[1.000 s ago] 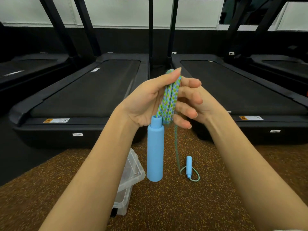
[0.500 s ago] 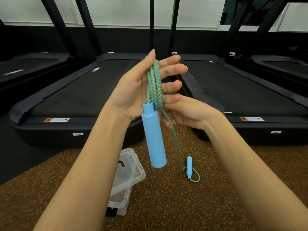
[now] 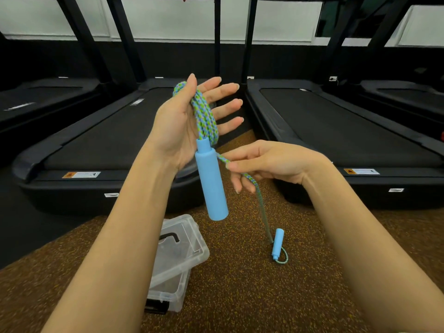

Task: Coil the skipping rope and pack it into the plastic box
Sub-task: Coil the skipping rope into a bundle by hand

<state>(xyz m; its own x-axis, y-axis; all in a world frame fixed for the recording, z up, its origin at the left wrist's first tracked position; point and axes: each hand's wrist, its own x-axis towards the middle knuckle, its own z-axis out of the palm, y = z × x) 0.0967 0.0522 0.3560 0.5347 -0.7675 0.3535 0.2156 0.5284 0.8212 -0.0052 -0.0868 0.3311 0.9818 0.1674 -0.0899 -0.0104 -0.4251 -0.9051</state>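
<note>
1. the right hand (image 3: 271, 164) went down from the top of the skipping rope (image 3: 204, 114) coil, where its fingers were against the left fingers (image 3: 225, 109). it came to a place below and right of the left hand (image 3: 182, 126), apart from it.
2. there it pinched the loose strand (image 3: 262, 205), so the strand ran sideways from the coil and then dropped to the floor (image 3: 240, 296).
3. the left fingers, close together before, spread apart.
4. the big blue handle (image 3: 211, 183) hung straight before; its lower end swung to the right.
5. more of the plastic box (image 3: 177, 255) came into view.
</note>
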